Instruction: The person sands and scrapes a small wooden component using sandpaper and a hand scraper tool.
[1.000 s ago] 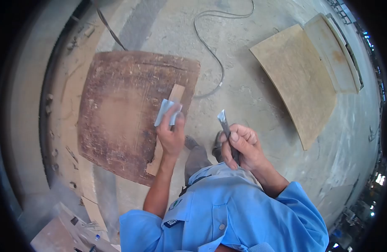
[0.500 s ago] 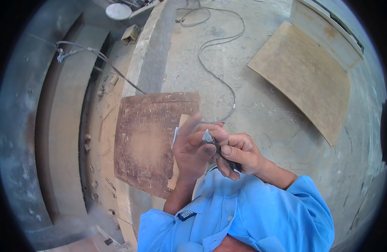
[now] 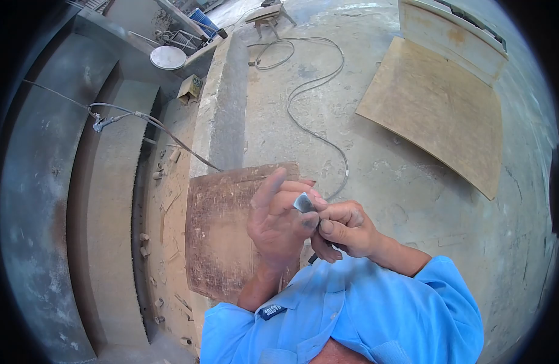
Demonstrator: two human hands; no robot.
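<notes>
The two hands are brought together in front of the chest, above a concrete floor (image 3: 400, 182). A small grey metal piece (image 3: 303, 202) is seen between them, at the place where the fingertips meet. The left hand (image 3: 279, 227) is raised with its back toward the camera; its fingers (image 3: 268, 188) are half stretched, and the thumb and the upper fingertips are pressed against the metal piece. The right hand (image 3: 346, 229) is clenched around a dark thin tool, of which only a short end (image 3: 313, 259) is visible below the fist; the metal piece seems to be its upper tip, but this cannot be told for sure. Both arms are covered by blue shirt sleeves (image 3: 425, 303).

Under the hands a worn reddish-brown board (image 3: 222, 236) is laid flat on the floor. A larger pale board (image 3: 437, 109) is laid well apart, to the upper right. A thin cable (image 3: 316, 133) is curved over the floor between the two boards.
</notes>
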